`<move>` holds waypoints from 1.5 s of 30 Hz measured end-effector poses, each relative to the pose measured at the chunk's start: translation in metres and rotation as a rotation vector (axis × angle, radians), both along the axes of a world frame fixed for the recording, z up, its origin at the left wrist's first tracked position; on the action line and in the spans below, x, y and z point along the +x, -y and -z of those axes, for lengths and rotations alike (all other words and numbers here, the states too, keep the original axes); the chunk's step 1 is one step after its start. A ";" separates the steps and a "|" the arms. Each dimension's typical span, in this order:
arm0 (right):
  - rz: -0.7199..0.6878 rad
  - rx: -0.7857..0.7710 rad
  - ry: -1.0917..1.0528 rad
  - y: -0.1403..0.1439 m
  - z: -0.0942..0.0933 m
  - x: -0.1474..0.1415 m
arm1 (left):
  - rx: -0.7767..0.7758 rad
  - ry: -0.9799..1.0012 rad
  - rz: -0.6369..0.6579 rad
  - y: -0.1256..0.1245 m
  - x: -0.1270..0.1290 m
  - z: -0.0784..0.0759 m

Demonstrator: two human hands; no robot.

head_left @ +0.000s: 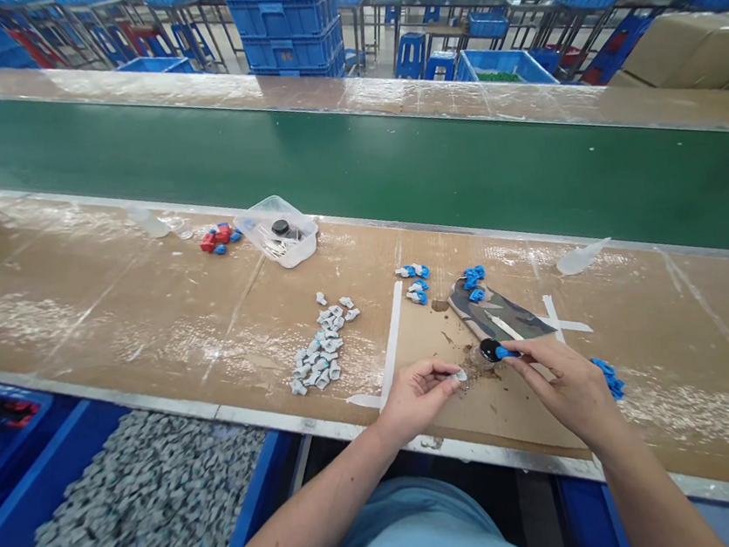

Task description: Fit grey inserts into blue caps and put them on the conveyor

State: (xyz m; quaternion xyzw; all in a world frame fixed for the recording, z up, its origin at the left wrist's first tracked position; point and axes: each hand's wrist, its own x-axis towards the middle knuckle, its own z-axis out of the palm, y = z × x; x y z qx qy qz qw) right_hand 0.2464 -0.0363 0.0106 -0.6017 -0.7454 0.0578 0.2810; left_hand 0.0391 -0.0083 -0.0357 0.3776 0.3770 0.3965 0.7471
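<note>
My left hand [423,397] pinches a small grey plastic part [460,375] above the cardboard-topped bench. Between finger and thumb, my right hand [564,374] grips a small blue plastic part [509,352]. The blue part is at the rim of a small round pot of dark liquid [490,350]; whether it touches the liquid I cannot tell. Behind the pot lies a camouflage cloth [521,319], with a white stick [504,324] and several blue parts [474,278] on it. Joined grey-and-blue pieces [416,285] sit left of the cloth.
Loose grey parts [317,349] lie left of the tape. Farther back are a clear plastic box [280,252], red and blue parts [219,237] and a squeeze bottle [579,258]. More blue parts [609,377] lie beside my right hand. A green conveyor belt [351,156] runs beyond the bench.
</note>
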 end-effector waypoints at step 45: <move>0.023 -0.279 -0.492 0.021 0.018 -0.043 | 0.128 -0.018 0.149 0.007 -0.005 0.006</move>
